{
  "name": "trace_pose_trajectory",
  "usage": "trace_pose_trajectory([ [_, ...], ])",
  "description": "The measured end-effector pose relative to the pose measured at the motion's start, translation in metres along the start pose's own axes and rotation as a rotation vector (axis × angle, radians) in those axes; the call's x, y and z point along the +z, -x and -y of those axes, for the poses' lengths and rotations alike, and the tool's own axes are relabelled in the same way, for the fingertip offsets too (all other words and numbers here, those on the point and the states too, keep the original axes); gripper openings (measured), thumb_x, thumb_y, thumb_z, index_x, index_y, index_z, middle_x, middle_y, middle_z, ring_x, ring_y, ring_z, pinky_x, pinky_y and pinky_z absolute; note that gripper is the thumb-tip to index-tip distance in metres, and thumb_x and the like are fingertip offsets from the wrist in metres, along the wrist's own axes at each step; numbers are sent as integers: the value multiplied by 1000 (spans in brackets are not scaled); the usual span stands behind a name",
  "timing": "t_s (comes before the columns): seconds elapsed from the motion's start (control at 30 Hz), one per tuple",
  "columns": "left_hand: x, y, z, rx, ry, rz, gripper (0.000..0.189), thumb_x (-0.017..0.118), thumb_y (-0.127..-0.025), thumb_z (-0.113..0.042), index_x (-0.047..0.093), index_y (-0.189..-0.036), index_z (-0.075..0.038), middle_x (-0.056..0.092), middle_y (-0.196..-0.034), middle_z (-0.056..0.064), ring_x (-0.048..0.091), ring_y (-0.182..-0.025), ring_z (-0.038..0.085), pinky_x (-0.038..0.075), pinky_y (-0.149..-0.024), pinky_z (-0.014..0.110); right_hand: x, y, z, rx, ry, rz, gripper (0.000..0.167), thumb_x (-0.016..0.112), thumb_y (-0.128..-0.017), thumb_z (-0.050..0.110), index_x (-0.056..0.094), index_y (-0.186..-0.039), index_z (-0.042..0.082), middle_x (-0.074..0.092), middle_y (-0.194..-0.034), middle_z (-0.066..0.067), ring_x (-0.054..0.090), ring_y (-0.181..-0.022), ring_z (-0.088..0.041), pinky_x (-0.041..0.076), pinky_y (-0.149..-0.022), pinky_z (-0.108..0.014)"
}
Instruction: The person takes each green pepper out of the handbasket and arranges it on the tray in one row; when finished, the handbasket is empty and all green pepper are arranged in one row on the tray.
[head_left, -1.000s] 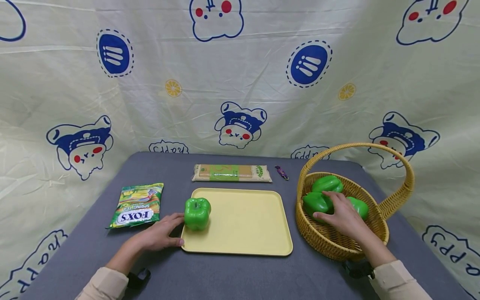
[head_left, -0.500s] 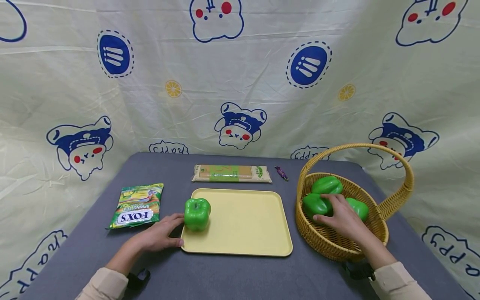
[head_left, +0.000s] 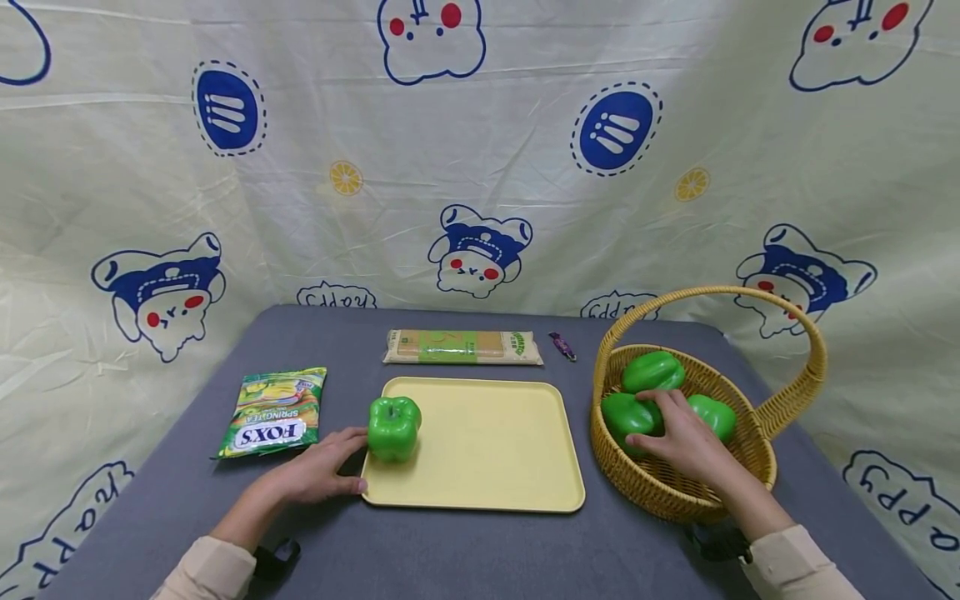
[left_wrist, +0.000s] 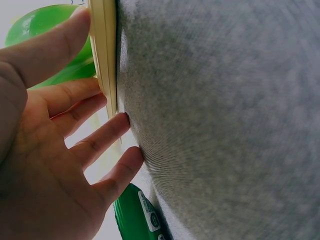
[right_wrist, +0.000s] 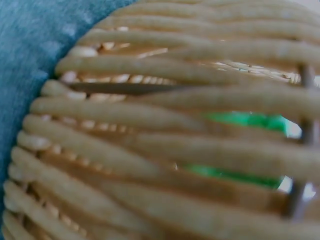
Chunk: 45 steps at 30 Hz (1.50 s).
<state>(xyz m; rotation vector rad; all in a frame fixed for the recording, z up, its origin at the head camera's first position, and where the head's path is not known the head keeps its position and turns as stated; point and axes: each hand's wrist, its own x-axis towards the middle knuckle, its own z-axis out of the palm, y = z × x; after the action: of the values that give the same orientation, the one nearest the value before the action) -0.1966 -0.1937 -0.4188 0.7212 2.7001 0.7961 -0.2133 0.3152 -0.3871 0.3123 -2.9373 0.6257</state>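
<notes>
While one pepper (head_left: pixel 393 428) sits on the tray (head_left: pixel 495 458) beside the spread left hand (head_left: pixel 321 467), three peppers (head_left: pixel 630 417) are left in the basket (head_left: pixel 637 485), one gripped by the curled right hand (head_left: pixel 688 440).

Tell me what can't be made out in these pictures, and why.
Head view: some fingers of the right hand, hidden by the hand itself.
Right wrist view: the green peppers in the basket, mostly hidden by its weave.
Left wrist view: the green bag, cut off by the bottom edge.
Head view: any print on the purple wrapper, too small.
</notes>
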Motion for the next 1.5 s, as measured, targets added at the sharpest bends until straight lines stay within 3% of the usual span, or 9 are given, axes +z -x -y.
trace_pose_trajectory([
  [0.33, 0, 1, 0, 6, 5, -2, 70, 70, -83, -34, 44, -137, 2, 41, -143, 20, 36, -131, 43, 31, -103, 61, 4, -2, -3, -11, 2, 53, 90, 75, -77, 42, 30, -143, -2, 40, -133, -33, 51, -112, -46, 47, -79, -54],
  [0.63, -1, 1, -2, -2, -2, -4, 70, 70, -83, -34, 44, -137, 1, 41, -143, 20, 37, -131, 43, 32, -103, 61, 6, -3, -4, -5, 20, 88, 95, 76, -77, 36, 22, -146, -2, 37, -137, -35, 46, -117, -48, 46, -81, -56],
  [0.97, -2, 1, -2, 37, -23, -12, 69, 69, -84, -34, 44, -137, 2, 42, -141, 21, 39, -129, 44, 34, -102, 61, 2, -1, -4, -40, 13, 54, 90, 75, -77, 23, 23, -146, -2, 37, -138, -34, 37, -123, -51, 41, -88, -62],
  [1.2, -1, 1, -2, 31, -15, -13, 69, 69, -83, -34, 44, -137, 2, 42, -141, 20, 38, -129, 44, 33, -102, 61, -3, 2, -2, -71, 4, 24, 86, 71, -76, 15, 24, -146, -1, 37, -136, -33, 36, -122, -48, 40, -85, -59],
  [1.5, -1, 1, -1, 19, -12, -6, 69, 69, -84, -35, 44, -137, 1, 42, -142, 20, 38, -130, 43, 33, -103, 61, -8, 7, -2, -73, -43, 34, 84, 72, -78, 19, 26, -144, -4, 39, -138, -29, 42, -121, -44, 43, -86, -55],
])
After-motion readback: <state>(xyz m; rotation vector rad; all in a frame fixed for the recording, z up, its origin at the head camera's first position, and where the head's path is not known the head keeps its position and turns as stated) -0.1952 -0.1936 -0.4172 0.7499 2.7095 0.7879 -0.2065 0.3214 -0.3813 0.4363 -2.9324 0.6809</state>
